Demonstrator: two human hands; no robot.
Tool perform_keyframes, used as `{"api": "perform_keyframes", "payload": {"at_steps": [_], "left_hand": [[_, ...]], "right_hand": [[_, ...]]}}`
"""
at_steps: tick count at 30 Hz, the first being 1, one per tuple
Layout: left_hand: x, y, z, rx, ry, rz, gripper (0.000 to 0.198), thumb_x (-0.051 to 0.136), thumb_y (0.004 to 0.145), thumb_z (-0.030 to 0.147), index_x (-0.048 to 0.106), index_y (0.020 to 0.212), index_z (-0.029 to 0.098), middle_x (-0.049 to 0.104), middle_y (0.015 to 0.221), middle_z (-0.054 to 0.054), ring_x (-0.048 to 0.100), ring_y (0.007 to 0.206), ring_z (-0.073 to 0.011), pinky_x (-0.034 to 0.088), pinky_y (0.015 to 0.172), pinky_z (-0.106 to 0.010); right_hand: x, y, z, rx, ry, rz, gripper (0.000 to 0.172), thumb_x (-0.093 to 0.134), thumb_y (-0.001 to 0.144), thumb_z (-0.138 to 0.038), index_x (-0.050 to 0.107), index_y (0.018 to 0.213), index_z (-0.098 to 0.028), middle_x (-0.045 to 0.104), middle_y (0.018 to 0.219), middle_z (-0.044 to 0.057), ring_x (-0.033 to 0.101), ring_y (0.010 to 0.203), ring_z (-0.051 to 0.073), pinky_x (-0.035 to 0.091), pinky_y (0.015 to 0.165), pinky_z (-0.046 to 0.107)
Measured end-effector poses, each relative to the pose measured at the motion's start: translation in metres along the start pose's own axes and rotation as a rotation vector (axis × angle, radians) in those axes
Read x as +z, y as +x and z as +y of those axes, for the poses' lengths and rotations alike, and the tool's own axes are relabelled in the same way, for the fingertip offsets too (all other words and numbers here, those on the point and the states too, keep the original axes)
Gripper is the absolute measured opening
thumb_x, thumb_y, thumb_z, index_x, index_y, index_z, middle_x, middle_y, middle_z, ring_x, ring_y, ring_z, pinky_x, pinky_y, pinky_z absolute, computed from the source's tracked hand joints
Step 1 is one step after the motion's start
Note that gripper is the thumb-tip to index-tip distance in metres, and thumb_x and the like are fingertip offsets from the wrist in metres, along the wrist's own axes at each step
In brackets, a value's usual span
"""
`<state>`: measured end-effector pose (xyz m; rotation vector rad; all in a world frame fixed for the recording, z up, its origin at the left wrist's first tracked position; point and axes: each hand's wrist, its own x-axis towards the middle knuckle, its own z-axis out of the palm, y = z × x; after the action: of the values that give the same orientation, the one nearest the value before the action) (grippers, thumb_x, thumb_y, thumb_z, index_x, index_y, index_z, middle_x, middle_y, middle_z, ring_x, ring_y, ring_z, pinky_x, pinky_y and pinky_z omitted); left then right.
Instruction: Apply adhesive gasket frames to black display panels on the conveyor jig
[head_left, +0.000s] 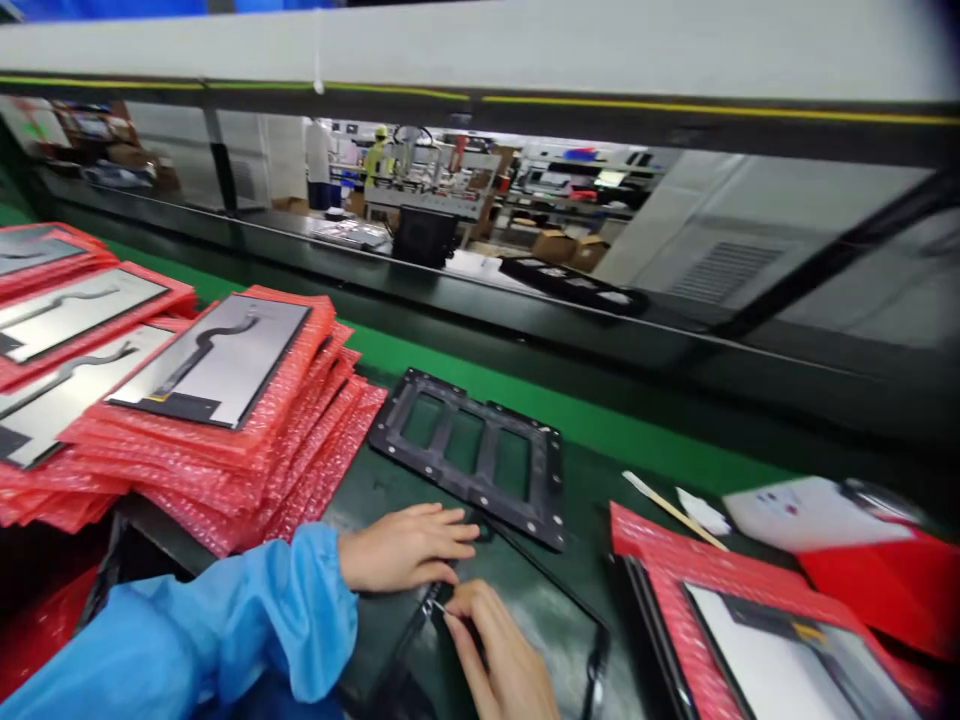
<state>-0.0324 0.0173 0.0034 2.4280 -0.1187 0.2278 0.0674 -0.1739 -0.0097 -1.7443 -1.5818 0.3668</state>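
Observation:
My left hand (409,548), in a blue sleeve, lies flat with its fingers stretched out over the upper left corner of a thin black frame (551,578). My right hand (499,650) is just below it, with thumb and forefinger pinched at the frame's left side. A small pale sliver shows at those fingertips, too small to name. The lower part of the frame runs out of view. Beyond my hands lies a black fixture plate (471,450) with three rectangular openings.
At the left are stacks of flat display panels (217,355) on red bubble-wrap bags (259,470). To the right lies another panel (787,650) on red bubble wrap, near a wooden-handled stick (682,515) and a white scrap (703,511). A dark ledge (480,310) crosses behind.

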Motion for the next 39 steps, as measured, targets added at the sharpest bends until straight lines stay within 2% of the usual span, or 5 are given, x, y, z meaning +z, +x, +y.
{"api": "perform_keyframes", "payload": {"at_steps": [5, 15, 21, 29, 39], "left_hand": [[0.000, 0.000, 0.001, -0.007, 0.024, -0.008, 0.040, 0.047, 0.097, 0.035, 0.048, 0.135, 0.022, 0.040, 0.148, -0.002, 0.027, 0.141, -0.0189, 0.021, 0.118, -0.041], [0.005, -0.002, 0.001, -0.021, 0.132, 0.017, 0.042, 0.047, 0.097, 0.035, 0.046, 0.138, 0.029, 0.040, 0.147, 0.001, 0.032, 0.139, -0.0184, 0.028, 0.116, -0.042], [0.031, -0.008, -0.039, 0.054, 0.252, 0.100, 0.047, 0.049, 0.094, 0.040, 0.041, 0.140, 0.034, 0.040, 0.147, 0.002, 0.037, 0.136, -0.0205, 0.033, 0.113, -0.042], [0.051, -0.010, -0.079, 0.170, 0.321, 0.160, 0.052, 0.053, 0.091, 0.042, 0.039, 0.141, 0.036, 0.042, 0.146, 0.003, 0.042, 0.133, -0.0204, 0.033, 0.112, -0.040], [0.044, -0.004, -0.067, 0.207, 0.254, 0.245, 0.048, 0.054, 0.087, 0.045, 0.049, 0.135, 0.037, 0.056, 0.134, 0.003, 0.056, 0.120, -0.0209, 0.040, 0.106, -0.036]], "right_hand": [[0.001, 0.011, -0.015, 0.097, 0.048, 0.027, 0.013, 0.038, 0.099, -0.026, 0.047, 0.090, -0.023, 0.055, 0.089, 0.002, 0.057, 0.083, 0.015, 0.045, 0.075, 0.026], [0.001, 0.008, -0.012, 0.074, 0.009, 0.067, 0.012, 0.040, 0.098, -0.022, 0.048, 0.089, -0.021, 0.055, 0.091, 0.003, 0.054, 0.088, 0.016, 0.042, 0.073, 0.026], [0.006, 0.009, -0.005, 0.055, -0.147, 0.064, 0.008, 0.055, 0.089, -0.020, 0.047, 0.090, -0.022, 0.058, 0.090, -0.001, 0.055, 0.088, 0.014, 0.040, 0.072, 0.023], [0.013, 0.006, 0.005, 0.039, -0.276, 0.040, 0.019, 0.053, 0.092, -0.044, 0.049, 0.092, -0.025, 0.058, 0.094, -0.005, 0.056, 0.091, 0.011, 0.038, 0.066, 0.023], [0.047, 0.006, 0.039, 0.076, -0.439, 0.054, 0.025, 0.060, 0.087, -0.049, 0.053, 0.089, -0.025, 0.060, 0.089, -0.006, 0.058, 0.087, 0.011, 0.037, 0.058, 0.024]]}}
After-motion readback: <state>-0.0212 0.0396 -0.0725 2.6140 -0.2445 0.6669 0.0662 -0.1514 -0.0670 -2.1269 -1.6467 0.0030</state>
